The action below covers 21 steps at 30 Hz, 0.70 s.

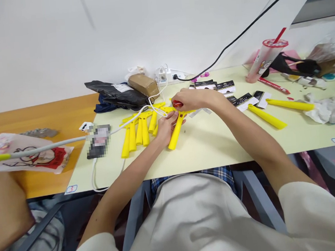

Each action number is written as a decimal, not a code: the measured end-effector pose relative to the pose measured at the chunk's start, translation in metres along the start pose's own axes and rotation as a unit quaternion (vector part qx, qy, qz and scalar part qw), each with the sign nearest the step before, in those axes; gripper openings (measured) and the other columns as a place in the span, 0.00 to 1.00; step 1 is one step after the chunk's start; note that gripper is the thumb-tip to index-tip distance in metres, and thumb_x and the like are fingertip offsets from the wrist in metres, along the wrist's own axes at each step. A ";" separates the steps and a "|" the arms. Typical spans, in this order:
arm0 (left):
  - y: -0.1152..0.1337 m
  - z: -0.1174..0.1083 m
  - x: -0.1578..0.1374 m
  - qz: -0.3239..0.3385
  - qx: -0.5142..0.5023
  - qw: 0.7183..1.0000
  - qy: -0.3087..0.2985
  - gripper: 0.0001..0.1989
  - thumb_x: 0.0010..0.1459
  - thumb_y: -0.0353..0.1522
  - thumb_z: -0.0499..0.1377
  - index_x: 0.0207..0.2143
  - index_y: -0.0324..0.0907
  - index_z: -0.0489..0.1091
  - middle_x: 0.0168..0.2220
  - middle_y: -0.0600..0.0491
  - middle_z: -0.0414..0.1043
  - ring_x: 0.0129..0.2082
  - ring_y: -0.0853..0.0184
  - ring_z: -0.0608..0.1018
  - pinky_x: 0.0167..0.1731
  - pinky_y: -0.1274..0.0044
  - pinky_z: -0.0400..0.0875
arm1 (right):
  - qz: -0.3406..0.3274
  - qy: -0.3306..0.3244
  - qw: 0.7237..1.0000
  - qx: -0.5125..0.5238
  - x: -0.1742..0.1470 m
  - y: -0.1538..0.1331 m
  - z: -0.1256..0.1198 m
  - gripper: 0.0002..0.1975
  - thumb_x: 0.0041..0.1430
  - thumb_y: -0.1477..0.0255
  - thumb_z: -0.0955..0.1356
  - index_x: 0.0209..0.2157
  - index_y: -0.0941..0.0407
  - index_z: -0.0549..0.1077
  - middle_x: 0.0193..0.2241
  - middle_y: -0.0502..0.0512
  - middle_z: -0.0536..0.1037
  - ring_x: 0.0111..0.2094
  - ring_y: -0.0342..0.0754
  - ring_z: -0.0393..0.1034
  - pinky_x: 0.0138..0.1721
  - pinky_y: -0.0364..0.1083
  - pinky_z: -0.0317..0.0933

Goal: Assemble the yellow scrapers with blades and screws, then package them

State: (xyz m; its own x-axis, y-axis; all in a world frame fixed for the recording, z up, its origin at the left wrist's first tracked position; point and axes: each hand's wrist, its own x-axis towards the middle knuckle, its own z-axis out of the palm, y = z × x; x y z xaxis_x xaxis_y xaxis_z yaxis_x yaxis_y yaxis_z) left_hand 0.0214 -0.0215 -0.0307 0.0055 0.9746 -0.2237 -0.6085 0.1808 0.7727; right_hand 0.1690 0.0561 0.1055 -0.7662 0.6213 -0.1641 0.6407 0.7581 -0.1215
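Note:
My left hand (165, 127) grips a yellow plastic handle (175, 133) lying on the pale table (210, 141). At the handle's far end, my right hand (189, 99) is closed around a small red object (177, 103). Several more yellow handles (135, 132) lie in a fan just left of my left hand. Two separate yellow handles (268, 117) lie to the right, beyond my right forearm. Black-and-white label cards (243, 99) are spread behind my right wrist.
A phone (99, 141) on a white cable lies at the left. A black bag (118, 94) and brown box (144, 84) sit by a power strip (169, 75). A drink cup (263, 60), crumpled tissue (327, 109) and clutter fill the right. Another person's arm (5, 210) is at the left edge.

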 end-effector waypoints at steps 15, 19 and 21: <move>-0.004 -0.002 0.000 0.042 0.052 0.998 -0.019 0.15 0.54 0.32 0.80 0.42 0.37 0.84 0.46 0.44 0.87 0.49 0.55 0.89 0.58 0.60 0.85 | -0.002 -0.022 0.997 0.068 -0.013 0.011 -0.013 0.15 0.64 0.70 0.72 0.29 0.52 0.62 0.25 0.47 0.62 0.26 0.45 0.52 0.30 0.51 0.45; -0.006 -0.004 0.001 0.067 0.069 0.995 -0.032 0.17 0.53 0.35 0.81 0.41 0.38 0.85 0.47 0.45 0.87 0.48 0.56 0.88 0.55 0.61 0.86 | 0.011 -0.015 0.998 0.060 -0.015 0.008 -0.013 0.16 0.64 0.70 0.72 0.28 0.52 0.61 0.24 0.47 0.62 0.26 0.46 0.52 0.30 0.52 0.45; -0.006 -0.005 0.001 0.075 0.075 0.994 -0.031 0.16 0.52 0.35 0.81 0.40 0.38 0.85 0.46 0.46 0.87 0.46 0.57 0.88 0.54 0.61 0.86 | 0.025 -0.012 0.998 0.053 -0.014 0.007 -0.012 0.16 0.65 0.69 0.73 0.29 0.52 0.62 0.25 0.49 0.65 0.26 0.47 0.55 0.31 0.52 0.46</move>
State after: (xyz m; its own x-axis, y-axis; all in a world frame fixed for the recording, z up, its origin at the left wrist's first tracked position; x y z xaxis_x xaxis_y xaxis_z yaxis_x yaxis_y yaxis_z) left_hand 0.0211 -0.0221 -0.0380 -0.0248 0.9974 -0.0669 -0.4805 0.0468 0.8757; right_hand 0.1840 0.0551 0.1189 -0.7329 0.6518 -0.1951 0.6804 0.7005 -0.2153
